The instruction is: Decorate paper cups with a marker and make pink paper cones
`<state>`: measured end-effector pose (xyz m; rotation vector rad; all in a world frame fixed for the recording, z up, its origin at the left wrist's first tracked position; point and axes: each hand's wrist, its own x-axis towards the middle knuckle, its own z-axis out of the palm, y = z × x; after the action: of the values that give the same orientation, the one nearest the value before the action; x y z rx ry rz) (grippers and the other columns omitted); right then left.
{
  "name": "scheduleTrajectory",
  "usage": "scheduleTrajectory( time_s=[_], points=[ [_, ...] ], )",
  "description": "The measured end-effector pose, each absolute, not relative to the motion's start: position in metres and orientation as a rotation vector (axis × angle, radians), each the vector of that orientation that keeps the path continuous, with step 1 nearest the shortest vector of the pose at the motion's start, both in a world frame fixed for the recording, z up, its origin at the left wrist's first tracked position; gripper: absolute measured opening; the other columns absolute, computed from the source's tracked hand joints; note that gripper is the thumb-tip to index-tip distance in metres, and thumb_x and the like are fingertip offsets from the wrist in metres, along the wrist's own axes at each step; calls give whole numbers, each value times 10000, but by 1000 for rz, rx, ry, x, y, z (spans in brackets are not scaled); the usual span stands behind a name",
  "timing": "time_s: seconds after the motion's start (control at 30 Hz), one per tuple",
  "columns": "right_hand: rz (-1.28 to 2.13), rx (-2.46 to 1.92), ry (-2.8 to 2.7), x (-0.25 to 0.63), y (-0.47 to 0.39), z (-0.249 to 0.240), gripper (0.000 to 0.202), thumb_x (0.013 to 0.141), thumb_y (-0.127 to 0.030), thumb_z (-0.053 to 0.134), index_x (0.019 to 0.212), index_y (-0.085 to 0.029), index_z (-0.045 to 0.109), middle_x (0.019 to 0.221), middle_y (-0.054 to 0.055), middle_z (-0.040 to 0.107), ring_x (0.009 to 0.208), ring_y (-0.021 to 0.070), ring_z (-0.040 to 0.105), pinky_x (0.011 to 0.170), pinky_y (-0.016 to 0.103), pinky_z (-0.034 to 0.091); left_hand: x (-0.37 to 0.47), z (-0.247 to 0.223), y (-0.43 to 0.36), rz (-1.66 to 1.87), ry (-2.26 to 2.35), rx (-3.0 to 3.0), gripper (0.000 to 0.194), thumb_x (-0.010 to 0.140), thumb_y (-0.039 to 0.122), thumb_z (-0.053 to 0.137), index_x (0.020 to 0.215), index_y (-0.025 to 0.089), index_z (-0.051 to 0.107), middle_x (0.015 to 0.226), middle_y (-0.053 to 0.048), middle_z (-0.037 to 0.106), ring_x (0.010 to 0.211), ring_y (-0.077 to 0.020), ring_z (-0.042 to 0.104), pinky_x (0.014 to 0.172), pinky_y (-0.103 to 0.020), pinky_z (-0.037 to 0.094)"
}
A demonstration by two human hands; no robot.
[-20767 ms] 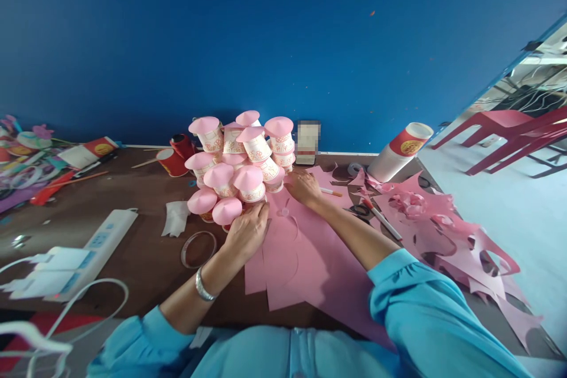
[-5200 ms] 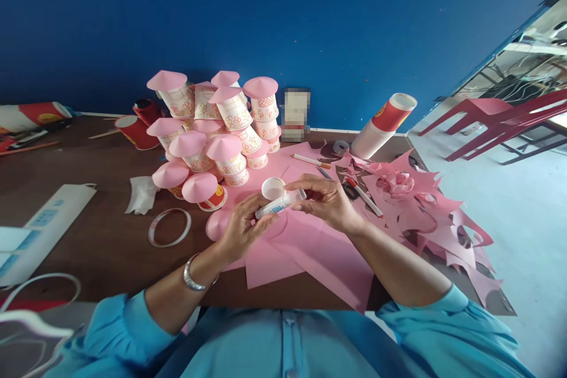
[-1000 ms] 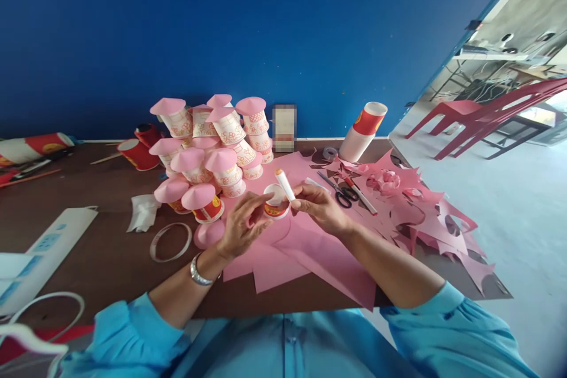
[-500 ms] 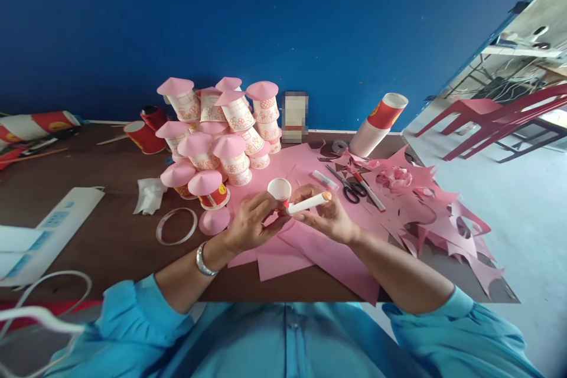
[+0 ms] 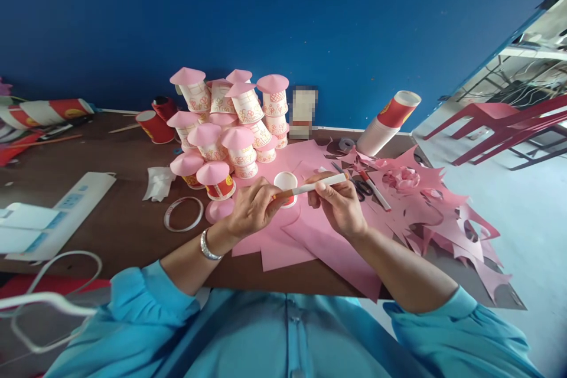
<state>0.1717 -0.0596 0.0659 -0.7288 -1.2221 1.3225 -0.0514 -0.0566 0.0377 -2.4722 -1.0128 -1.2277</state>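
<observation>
Both my hands are on a slim white marker pen (image 5: 313,185) with an orange end, held roughly level above the table. My left hand (image 5: 253,207) pinches the orange left end. Farther along the white barrel, my right hand (image 5: 342,207) grips it between thumb and fingers. Just behind the pen a small paper cup (image 5: 286,181), white inside with some red outside, stands upright, partly covered by pen and fingers. Pink paper sheets (image 5: 287,246) lie under the hands. A pink paper cone (image 5: 219,210) is close to my left hand.
Stacked cups with pink cone roofs (image 5: 239,139) stand behind to the left. A tape ring (image 5: 183,214) lies left. Scissors (image 5: 363,188), a red-and-white marker (image 5: 375,191) and pink scraps (image 5: 425,201) are right. A leaning cup stack (image 5: 386,124) stands against the blue wall (image 5: 248,12).
The cup at my left fingers is now standing behind the pen. My left hand has moved onto the pen's orange end, and the hands are slightly farther apart. The camera view has shifted.
</observation>
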Motion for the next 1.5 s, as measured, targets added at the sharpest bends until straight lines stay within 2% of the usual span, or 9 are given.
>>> scheduleTrajectory(
  time_s=[0.3,0.5,0.6,0.7,0.77,0.9,1.03,1.33,1.5],
  points=[
    [1339,-749,-1162,162,-64,77,399,869,-585,798,783,-203,726,486,-51,488,455,107,421,479,285,303,-45,38,-56,-1114,-1277,-2565,288,1065,483,567,1026,213,658,781,-62,672,712,-237,709,558,-359,439],
    [894,-733,-1085,215,-44,107,306,949,-553,727,859,-272,642,499,-100,350,416,96,309,451,272,282,-66,42,-45,-1288,-1218,-2434,340,1124,369,390,932,211,621,805,-63,656,809,-229,676,690,-379,514],
    [586,-704,-1031,244,-30,120,215,933,-465,748,934,-292,622,590,-88,522,437,108,425,448,265,323,-69,42,-35,-1445,-1254,-2331,323,1128,365,388,919,217,585,822,-48,636,817,-211,633,752,-379,529],
    [651,-853,-1236,234,-30,108,226,929,-439,768,988,-279,620,864,-13,747,609,141,645,525,283,471,-63,36,-26,-1417,-1326,-2394,241,1104,379,486,958,216,586,857,-39,623,819,-200,612,744,-364,511],
    [798,-938,-1409,210,-34,88,324,887,-437,820,1076,-286,605,1127,47,784,901,205,751,733,356,598,-60,26,-22,-1352,-1416,-2443,203,1084,368,535,964,214,589,882,-41,616,770,-187,592,699,-345,483],
    [903,-1072,-1769,168,-39,47,622,739,-420,934,1220,-276,566,1420,129,675,1282,333,661,1050,527,563,-65,3,-15,-1169,-1604,-2531,79,1035,248,545,997,210,603,949,-69,634,731,-187,583,635,-332,445],
    [917,-1218,-1795,157,-31,30,620,719,-392,925,1207,-249,569,1308,134,682,1170,361,686,1024,568,564,-72,-8,-10,-1011,-1564,-2678,97,958,173,544,996,213,624,923,-83,648,804,-228,625,631,-345,461],
    [1346,-833,-1327,182,-27,50,600,761,-530,917,1158,-288,538,1000,14,689,899,210,691,731,348,611,-72,-6,-10,-933,-1510,-2726,224,931,144,505,1088,208,651,992,-108,679,900,-272,663,687,-379,522],
    [1338,-835,-1293,188,-30,44,633,723,-567,938,1130,-285,544,966,-3,652,877,200,669,744,355,608,-65,11,-24,-1319,-1504,-2669,290,983,178,551,1262,197,631,1038,-82,672,841,-196,644,753,-354,575]
  ],
)
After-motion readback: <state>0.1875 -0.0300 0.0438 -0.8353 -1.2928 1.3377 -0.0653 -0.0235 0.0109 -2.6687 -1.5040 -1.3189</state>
